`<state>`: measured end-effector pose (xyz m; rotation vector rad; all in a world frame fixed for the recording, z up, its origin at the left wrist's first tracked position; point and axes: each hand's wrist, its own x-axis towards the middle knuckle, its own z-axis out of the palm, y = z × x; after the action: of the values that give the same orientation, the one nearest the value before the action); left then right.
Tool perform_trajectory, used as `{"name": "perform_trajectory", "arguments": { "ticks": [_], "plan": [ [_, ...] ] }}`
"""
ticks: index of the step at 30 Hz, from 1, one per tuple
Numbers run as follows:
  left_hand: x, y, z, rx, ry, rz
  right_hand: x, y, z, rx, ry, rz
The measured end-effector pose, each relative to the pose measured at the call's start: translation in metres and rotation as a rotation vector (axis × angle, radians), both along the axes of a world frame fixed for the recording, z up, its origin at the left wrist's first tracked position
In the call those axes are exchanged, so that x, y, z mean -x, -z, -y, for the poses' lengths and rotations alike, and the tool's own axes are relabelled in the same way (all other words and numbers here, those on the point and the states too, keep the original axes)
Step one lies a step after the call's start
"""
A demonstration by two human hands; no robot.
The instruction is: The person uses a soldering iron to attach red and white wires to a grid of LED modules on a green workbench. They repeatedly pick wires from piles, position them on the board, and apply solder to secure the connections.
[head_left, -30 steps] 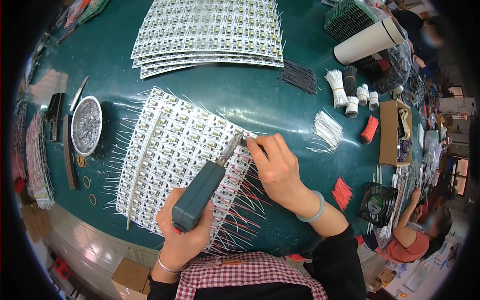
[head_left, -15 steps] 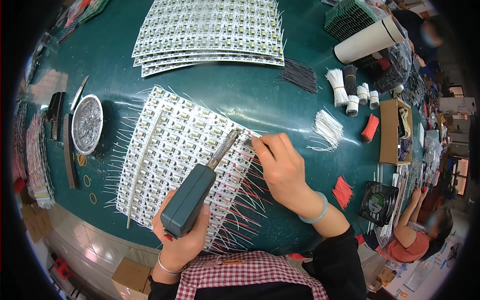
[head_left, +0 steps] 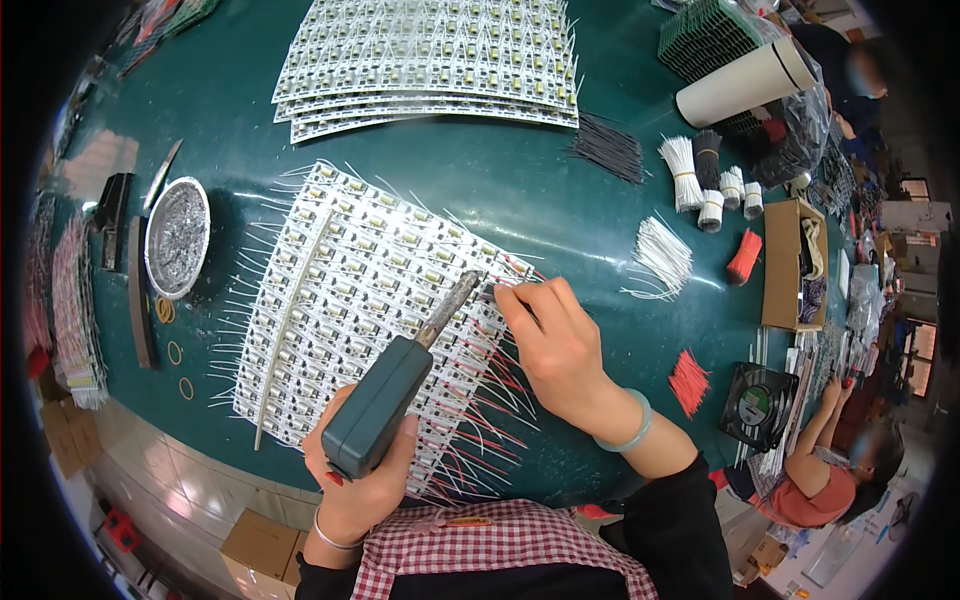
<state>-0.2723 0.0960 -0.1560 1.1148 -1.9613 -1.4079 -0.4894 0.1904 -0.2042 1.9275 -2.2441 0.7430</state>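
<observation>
My left hand [head_left: 362,470] is closed round the handle of a dark green soldering gun [head_left: 378,405]. Its long, crusted tip [head_left: 450,308] reaches up and right, over the right edge of a white circuit board panel [head_left: 340,290] with rows of small components. My right hand [head_left: 555,340] pinches with thumb and forefinger at that same edge, close to the tip; what is between the fingers is too small to make out. Red and white wires [head_left: 480,410] stick out along the panel's lower right edge, and white ones fringe its left side. A thin pale rod [head_left: 290,335] lies across the panel.
Stacked panels [head_left: 430,70] lie at the back. A silvery bowl [head_left: 178,238] stands left. Black wires [head_left: 607,148], white wires [head_left: 660,255] and red wires [head_left: 688,383] lie right, near a cardboard box [head_left: 790,265], a fan [head_left: 758,403] and a white cylinder [head_left: 740,85]. Another person [head_left: 830,480] sits at far right.
My right hand has shifted slightly left and down along the panel's edge. The soldering gun stays nearly still, its tip a little lower. The whole view has shifted slightly.
</observation>
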Motion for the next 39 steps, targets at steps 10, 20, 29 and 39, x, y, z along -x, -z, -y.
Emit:
{"name": "perform_trajectory", "arguments": {
  "ticks": [10,20,29,39],
  "plan": [
    [-0.0012,0.0033,-0.0021,-0.047,0.014,0.022,-0.0017,-0.0003,0.0027,-0.003,0.000,-0.001],
    [0.0003,0.0071,-0.0038,-0.086,-0.002,-0.008,-0.0015,0.0000,0.0037,0.007,-0.001,-0.009],
    [-0.0008,0.0008,-0.0022,0.083,0.048,0.075,-0.0016,0.0003,0.0044,0.013,0.002,-0.015],
    [-0.0044,0.0072,-0.0028,0.055,0.038,-0.022,-0.0033,0.0012,0.0040,0.015,0.025,-0.028]
  ]
}}
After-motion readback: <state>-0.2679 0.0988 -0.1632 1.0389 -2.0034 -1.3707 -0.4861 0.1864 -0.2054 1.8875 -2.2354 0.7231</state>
